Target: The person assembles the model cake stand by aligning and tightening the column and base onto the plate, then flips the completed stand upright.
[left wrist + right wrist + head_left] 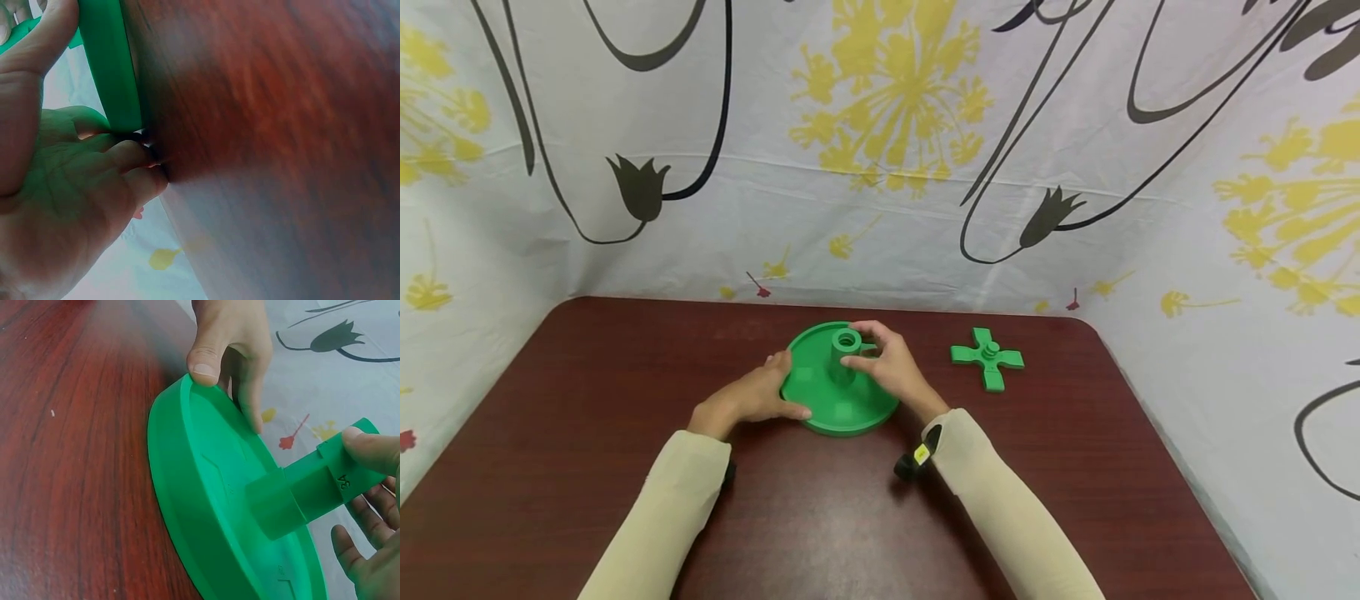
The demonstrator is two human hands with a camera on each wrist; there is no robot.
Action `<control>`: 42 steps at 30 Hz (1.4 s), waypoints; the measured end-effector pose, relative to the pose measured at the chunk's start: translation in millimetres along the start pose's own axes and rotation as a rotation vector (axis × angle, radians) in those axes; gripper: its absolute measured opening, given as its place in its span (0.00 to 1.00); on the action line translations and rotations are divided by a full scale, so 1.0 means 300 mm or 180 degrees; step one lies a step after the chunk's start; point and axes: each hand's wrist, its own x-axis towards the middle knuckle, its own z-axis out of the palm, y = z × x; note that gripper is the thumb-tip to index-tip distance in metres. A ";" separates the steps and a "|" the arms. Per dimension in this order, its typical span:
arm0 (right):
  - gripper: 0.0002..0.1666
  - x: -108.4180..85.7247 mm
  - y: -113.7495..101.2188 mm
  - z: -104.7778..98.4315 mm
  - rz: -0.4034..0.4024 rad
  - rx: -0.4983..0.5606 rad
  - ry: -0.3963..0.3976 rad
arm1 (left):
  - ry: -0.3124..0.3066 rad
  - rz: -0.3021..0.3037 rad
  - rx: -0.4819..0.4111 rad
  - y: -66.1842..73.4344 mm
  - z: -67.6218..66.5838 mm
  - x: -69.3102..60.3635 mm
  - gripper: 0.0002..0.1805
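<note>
A round green disc with a raised rim (842,419) lies on the table, and a green hollow post (842,363) stands upright at its middle. My left hand (751,395) grips the disc's left edge, thumb on the near side of the rim and fingers along the far side. With thumb and fingers my right hand (892,367) pinches the top of the post; in the right wrist view the thumb lies on the post (312,481) near its upper end. The left wrist view shows the rim (112,69) against the left fingers.
A green cross-shaped piece (989,357) with a threaded stub lies to the right of the disc. The dark red-brown table (820,517) ends at a patterned cloth (737,217) behind and at both sides.
</note>
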 end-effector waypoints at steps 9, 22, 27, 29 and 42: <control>0.29 0.024 0.088 0.026 0.0028 -0.0262 0.0292 | -0.0002 -0.0012 -0.0064 0.004 -0.005 0.002 0.64; 0.33 0.005 0.109 -0.073 -0.0040 -0.0509 0.0208 | -0.0057 0.0022 -0.0134 0.001 0.017 -0.012 0.65; 0.25 -0.020 0.118 -0.278 -0.0101 -0.0810 0.0716 | -0.0021 0.0089 -0.0114 0.008 0.004 -0.012 0.64; 0.24 -0.034 0.134 -0.355 -0.0045 -0.0991 0.0899 | -0.0023 0.0070 -0.0118 0.004 -0.001 -0.018 0.64; 0.31 -0.202 0.317 -0.699 0.0957 -0.1935 0.0493 | -0.0053 0.0089 -0.0084 0.003 -0.001 -0.008 0.64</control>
